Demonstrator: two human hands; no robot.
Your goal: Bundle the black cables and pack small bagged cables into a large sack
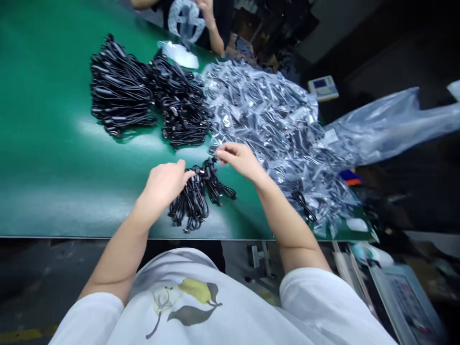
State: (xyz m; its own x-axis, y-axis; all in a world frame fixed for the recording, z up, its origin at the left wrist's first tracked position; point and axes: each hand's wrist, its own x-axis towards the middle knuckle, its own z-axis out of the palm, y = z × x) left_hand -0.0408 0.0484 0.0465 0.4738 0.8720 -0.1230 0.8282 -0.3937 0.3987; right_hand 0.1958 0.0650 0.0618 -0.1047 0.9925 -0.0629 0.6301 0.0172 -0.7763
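Note:
Small coiled black cables (194,201) lie in a bunch on the green table in front of me. My left hand (167,182) is closed at the upper left of this bunch, thumb against the cables and the other fingers mostly hidden beneath the hand. At the bunch's upper right, my right hand (237,158) pinches thumb and fingertips together on the end of a black cable (212,150). Just beyond my hands sits a pile of tied black cables (179,105), with a neater stack of them (118,86) to its left.
A large heap of clear plastic bags with dark contents (266,110) covers the right of the green table (53,158). Long plastic sheeting (391,124) extends rightward. Behind the heap stands a small device with a display (323,88). Across the table, another person's hand (207,12) is near a white round object (186,19).

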